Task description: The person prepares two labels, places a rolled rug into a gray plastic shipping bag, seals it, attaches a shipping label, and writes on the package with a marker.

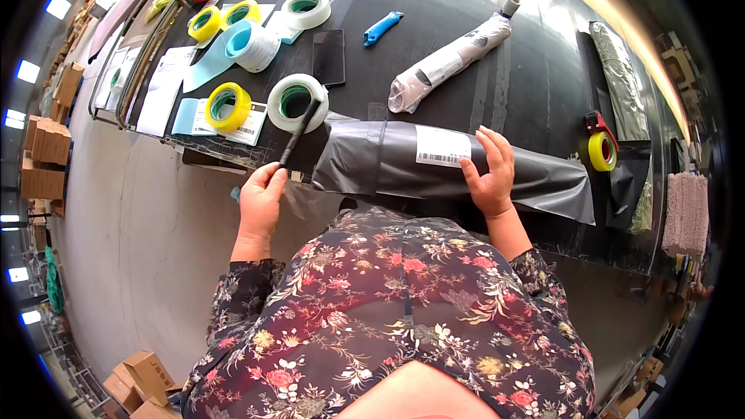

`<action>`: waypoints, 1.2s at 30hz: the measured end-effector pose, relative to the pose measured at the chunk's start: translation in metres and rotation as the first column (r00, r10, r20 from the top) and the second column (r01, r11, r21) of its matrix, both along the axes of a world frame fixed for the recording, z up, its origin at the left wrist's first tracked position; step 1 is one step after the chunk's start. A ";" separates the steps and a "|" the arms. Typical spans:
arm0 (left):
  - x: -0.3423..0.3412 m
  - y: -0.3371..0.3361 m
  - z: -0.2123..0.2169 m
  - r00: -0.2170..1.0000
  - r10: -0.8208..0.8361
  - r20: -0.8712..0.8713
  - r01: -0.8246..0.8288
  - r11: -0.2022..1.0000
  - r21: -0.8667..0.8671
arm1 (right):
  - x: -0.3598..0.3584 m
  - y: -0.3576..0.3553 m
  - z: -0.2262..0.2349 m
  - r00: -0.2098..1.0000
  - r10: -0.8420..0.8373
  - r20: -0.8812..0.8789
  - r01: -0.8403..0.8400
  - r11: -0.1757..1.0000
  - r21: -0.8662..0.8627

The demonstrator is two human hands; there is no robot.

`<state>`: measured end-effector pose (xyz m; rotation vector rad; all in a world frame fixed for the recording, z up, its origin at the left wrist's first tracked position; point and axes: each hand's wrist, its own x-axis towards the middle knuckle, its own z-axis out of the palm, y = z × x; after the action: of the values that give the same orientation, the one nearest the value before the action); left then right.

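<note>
A long parcel in black plastic film (357,159) lies along the near edge of the dark table, with a white barcode label (443,146) on its upper side. My right hand (492,174) rests on the parcel beside the label, fingers spread and holding nothing. Left of the parcel, my left hand (262,200) pinches the lower end of a slim black stick-like piece (298,138); its exact kind is unclear. That piece slants up across a roll of clear tape (275,103). A bit of see-through film hangs beside my left fingers.
Yellow tape rolls (227,107), a pale blue label roll (253,46) and a black phone (329,57) lie at left. Farther back are a blue cutter (382,29) and a wrapped tube (450,62). A red tape dispenser (601,142) sits at right.
</note>
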<state>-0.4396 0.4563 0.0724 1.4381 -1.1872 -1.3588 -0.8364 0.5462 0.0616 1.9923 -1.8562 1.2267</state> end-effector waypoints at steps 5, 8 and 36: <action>-0.073 0.003 0.028 0.943 -0.315 0.105 0.331 0.917 -0.223 | 0.046 -0.006 0.027 0.995 0.093 -0.023 -0.094 0.994 -0.061; -0.109 0.004 0.044 0.779 -0.586 0.222 0.627 0.718 -0.304 | 0.066 -0.014 0.049 0.976 0.124 -0.179 -0.132 0.991 -0.035; -0.128 -0.013 0.011 0.588 -0.245 0.771 0.799 0.322 -0.508 | -0.011 0.041 -0.009 0.370 0.191 0.909 -0.049 0.981 -0.186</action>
<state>-0.5678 0.4435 0.0836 0.6492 -2.5185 -0.4317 -0.8471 0.5870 0.0526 1.3814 -1.8355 2.8806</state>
